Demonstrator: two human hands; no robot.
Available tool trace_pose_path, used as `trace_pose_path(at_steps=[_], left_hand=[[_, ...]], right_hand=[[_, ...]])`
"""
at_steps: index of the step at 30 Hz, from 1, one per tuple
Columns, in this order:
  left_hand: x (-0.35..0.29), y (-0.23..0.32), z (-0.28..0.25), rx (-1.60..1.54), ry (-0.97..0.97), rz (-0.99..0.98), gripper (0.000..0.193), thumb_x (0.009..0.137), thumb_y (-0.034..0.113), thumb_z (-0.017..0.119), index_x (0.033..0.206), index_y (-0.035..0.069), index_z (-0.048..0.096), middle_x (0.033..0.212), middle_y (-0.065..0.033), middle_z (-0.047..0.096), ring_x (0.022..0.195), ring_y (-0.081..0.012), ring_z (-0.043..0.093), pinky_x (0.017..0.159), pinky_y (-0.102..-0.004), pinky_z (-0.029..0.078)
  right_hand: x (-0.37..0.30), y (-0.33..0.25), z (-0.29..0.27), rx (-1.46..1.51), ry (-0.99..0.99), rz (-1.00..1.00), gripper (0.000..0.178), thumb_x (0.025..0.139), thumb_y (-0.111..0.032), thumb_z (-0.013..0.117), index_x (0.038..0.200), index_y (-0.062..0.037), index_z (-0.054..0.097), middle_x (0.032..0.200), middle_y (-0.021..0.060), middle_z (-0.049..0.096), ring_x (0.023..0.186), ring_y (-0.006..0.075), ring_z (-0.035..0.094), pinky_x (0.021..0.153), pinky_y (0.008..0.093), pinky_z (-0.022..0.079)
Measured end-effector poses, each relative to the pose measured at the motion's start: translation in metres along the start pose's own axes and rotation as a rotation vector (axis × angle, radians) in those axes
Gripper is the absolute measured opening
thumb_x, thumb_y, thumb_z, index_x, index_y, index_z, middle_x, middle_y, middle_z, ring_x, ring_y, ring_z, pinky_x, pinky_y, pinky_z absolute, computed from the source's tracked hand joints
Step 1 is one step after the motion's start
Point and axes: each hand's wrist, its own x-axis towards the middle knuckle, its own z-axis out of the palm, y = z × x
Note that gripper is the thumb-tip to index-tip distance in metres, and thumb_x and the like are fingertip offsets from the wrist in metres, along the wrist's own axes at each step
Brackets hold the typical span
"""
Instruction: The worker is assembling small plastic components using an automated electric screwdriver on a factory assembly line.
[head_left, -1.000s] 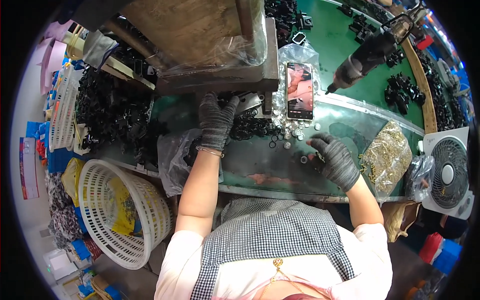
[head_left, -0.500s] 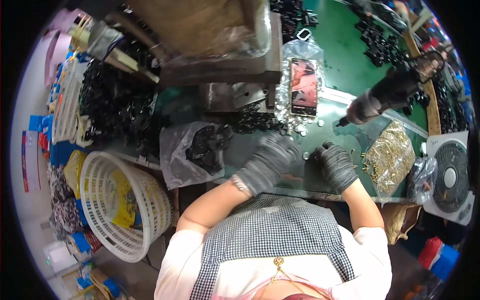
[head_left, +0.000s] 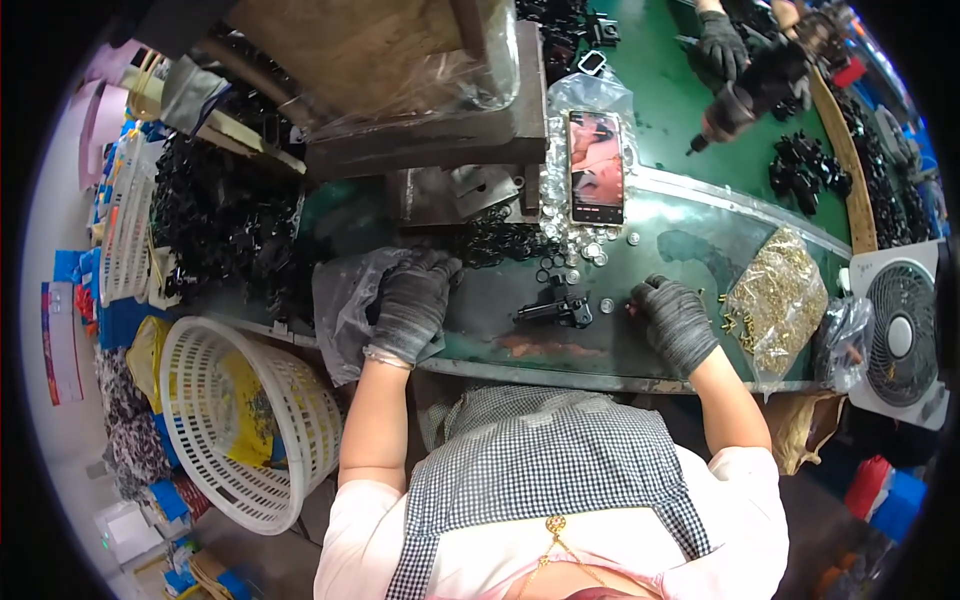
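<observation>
My left hand (head_left: 412, 308), in a dark grey knitted glove, reaches onto the black parts in a clear plastic bag (head_left: 345, 310); its fingertips blend into the parts. My right hand (head_left: 676, 325), gloved alike, rests on the green table with its fingers curled in; whatever they pinch is too small to make out. Between both hands lies a black bracket-like part (head_left: 560, 311) with a long arm. A clear round disc (head_left: 607, 306) sits just right of it. Farther back are a pile of black rings (head_left: 498, 238) and more clear discs (head_left: 595, 248).
A phone (head_left: 597, 168) lies on a bag of discs. A dark power screwdriver (head_left: 740, 112) hangs at the right, near a co-worker's gloved hand (head_left: 722, 44). A bag of brass screws (head_left: 775, 312), a fan (head_left: 897, 340), a white basket (head_left: 300, 430) and a heavy metal stand (head_left: 430, 140) surround the workspace.
My left hand has moved left from the middle onto the bag, leaving the black bracket-like part in view on the table. A co-worker's hand shows at the back right. My right hand has barely moved.
</observation>
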Motion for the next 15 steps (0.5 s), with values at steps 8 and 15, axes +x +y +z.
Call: trace_pose_path(at_steps=[8, 15], left_hand=[[0.001, 0.039, 0.001, 0.004, -0.144, -0.13, 0.025, 0.074, 0.01, 0.068, 0.099, 0.005, 0.066, 0.089, -0.0133, 0.063, 0.089, -0.0322, 0.06, 0.083, -0.0408, 0.048], [0.022, 0.1, -0.004, -0.343, 0.124, 0.003, 0.024, 0.072, 0.005, 0.065, 0.096, 0.005, 0.065, 0.087, -0.0129, 0.063, 0.077, -0.0312, 0.062, 0.072, -0.0382, 0.052]], right_hand=[[-0.006, -0.004, -0.006, 0.109, 0.082, -0.014, 0.012, 0.079, -0.013, 0.065, 0.088, -0.0051, 0.065, 0.086, 0.0169, 0.063, 0.084, 0.0374, 0.062, 0.073, 0.0444, 0.05], [-0.002, -0.027, -0.007, 0.495, 0.295, -0.202, 0.021, 0.073, -0.005, 0.063, 0.094, -0.0075, 0.066, 0.089, 0.0147, 0.065, 0.083, 0.0358, 0.063, 0.072, 0.0426, 0.052]])
